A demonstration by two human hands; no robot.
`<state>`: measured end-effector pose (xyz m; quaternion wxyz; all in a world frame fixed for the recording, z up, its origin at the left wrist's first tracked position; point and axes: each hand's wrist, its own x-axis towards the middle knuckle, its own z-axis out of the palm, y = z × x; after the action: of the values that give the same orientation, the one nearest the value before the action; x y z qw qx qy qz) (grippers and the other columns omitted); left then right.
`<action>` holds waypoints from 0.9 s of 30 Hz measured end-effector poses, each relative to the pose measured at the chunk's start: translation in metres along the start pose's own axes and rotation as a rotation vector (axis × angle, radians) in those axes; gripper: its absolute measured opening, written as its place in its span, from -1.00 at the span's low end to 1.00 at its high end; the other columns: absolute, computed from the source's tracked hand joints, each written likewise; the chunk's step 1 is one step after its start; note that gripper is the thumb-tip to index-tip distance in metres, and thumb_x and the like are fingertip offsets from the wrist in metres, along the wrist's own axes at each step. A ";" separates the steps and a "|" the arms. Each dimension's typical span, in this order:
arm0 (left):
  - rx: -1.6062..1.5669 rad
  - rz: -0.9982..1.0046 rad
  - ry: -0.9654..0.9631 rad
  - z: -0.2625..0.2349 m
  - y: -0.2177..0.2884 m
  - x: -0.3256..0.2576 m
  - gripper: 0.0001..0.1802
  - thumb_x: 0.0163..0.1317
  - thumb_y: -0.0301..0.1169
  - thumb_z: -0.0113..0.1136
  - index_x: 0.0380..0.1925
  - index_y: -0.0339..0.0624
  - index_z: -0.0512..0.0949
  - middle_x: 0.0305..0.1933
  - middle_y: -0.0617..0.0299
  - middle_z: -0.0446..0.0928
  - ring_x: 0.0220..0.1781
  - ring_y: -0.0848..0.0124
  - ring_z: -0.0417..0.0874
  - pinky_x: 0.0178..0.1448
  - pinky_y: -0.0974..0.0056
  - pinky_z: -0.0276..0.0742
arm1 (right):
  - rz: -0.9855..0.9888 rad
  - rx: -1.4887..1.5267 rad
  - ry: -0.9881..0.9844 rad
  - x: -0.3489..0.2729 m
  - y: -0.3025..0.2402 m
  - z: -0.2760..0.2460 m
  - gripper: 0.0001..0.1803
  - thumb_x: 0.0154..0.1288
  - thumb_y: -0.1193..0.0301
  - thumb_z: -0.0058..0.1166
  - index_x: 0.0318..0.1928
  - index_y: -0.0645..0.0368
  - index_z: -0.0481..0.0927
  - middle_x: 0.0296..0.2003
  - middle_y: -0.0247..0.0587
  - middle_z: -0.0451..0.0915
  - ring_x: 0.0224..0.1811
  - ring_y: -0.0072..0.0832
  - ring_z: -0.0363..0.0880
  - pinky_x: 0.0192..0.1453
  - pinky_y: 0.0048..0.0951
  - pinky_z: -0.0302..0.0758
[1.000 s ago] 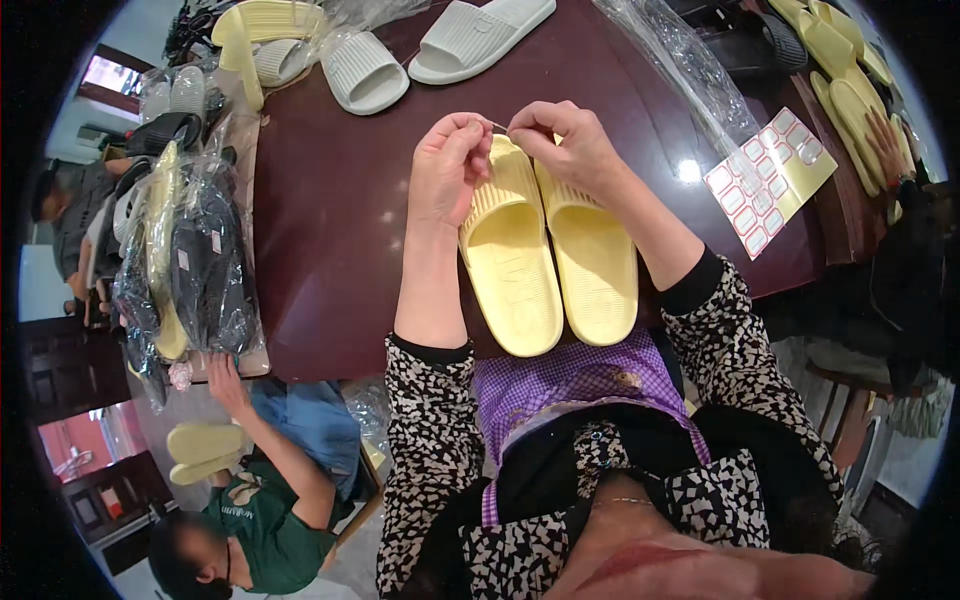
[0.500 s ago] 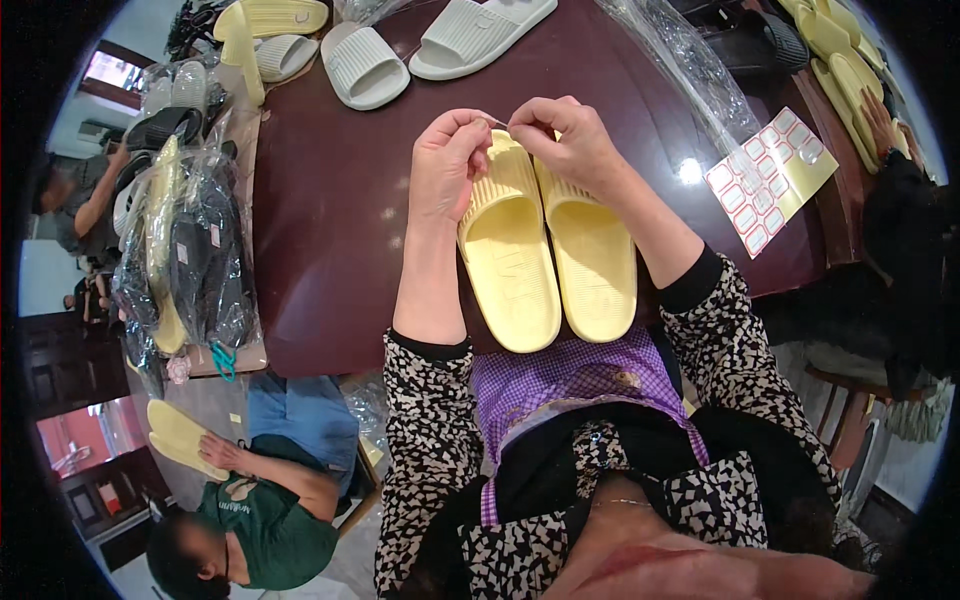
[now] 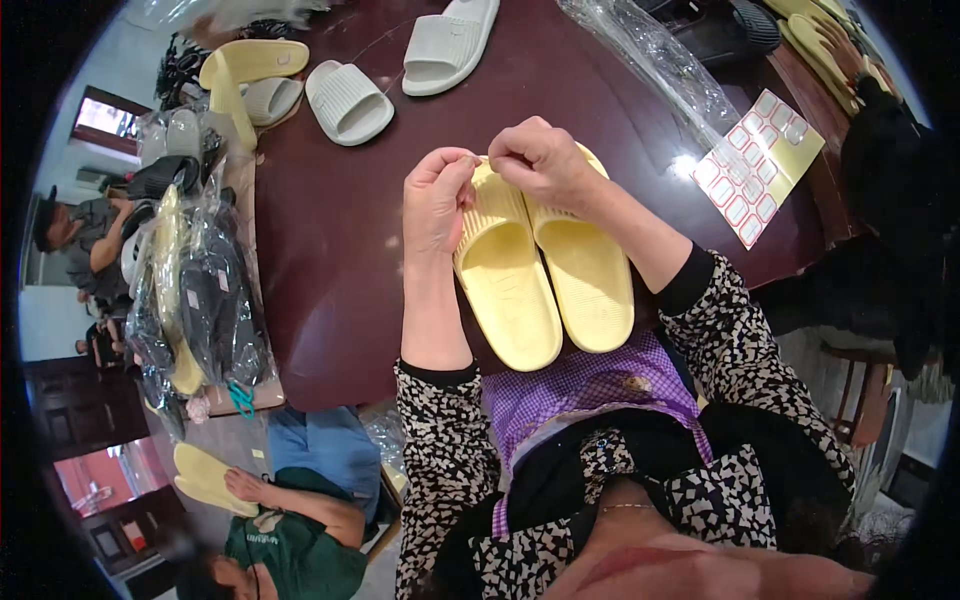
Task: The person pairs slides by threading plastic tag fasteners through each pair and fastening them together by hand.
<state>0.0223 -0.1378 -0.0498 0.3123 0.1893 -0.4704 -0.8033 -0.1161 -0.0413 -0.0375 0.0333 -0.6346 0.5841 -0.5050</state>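
Note:
A pair of yellow slide slippers lies side by side on the dark red table, the left slipper [image 3: 510,305] and the right slipper [image 3: 590,285] with their heels toward me. My left hand [image 3: 435,205] is closed in a pinch just beyond the left slipper's strap. Close beside it, my right hand [image 3: 548,168] is also pinched, over the toe ends of both slippers. The fingertips of the two hands nearly meet. Whatever they grip is too small to make out and partly hidden by the fingers.
Two pale grey slippers, one [image 3: 350,103] nearer and one [image 3: 450,45] farther, lie beyond my hands. A label sheet [image 3: 758,170] and clear plastic [image 3: 660,65] are at right. Bagged slippers [image 3: 215,290] and teal-handled scissors [image 3: 241,398] are at left. A person [image 3: 300,530] holds yellow soles [image 3: 208,478].
The view has shifted, so the table's things appear displaced. My hands remain pinched together at the slippers' toes; the thin strand seen between them before is no longer distinct.

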 end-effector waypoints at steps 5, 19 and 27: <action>-0.041 -0.021 -0.039 -0.003 0.001 0.000 -0.97 0.10 -0.59 0.14 -0.45 -0.27 0.56 -0.53 0.36 0.49 -0.61 0.68 0.28 -0.51 0.53 0.22 | 0.065 0.007 0.013 0.000 -0.001 0.000 -0.98 0.03 0.53 0.05 -0.48 0.16 0.54 -0.61 -0.31 0.48 -0.46 -0.46 0.43 -0.30 -0.47 0.39; -0.060 -0.046 -0.057 -0.003 0.001 -0.004 -0.96 0.11 -0.59 0.12 -0.44 -0.30 0.55 -0.53 0.31 0.50 -0.59 0.66 0.33 -0.50 0.55 0.24 | 0.134 0.062 0.004 0.000 -0.009 0.001 -0.97 0.07 0.52 0.05 -0.44 0.18 0.55 -0.60 -0.33 0.49 -0.50 -0.55 0.41 -0.36 -0.52 0.39; -0.015 0.084 0.075 -0.004 0.007 0.008 -0.90 0.15 -0.58 0.09 -0.33 -0.35 0.54 -0.45 0.23 0.52 -0.58 0.61 0.41 -0.53 0.54 0.26 | 0.225 0.162 0.174 0.007 0.006 -0.012 -0.90 0.18 0.53 0.05 -0.30 0.25 0.59 -0.50 -0.35 0.56 -0.44 -0.68 0.46 -0.34 -0.61 0.41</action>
<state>0.0214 -0.1489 -0.0456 0.3645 0.1967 -0.4599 -0.7854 -0.1297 -0.0420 -0.0311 0.0899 -0.5142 0.6095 -0.5967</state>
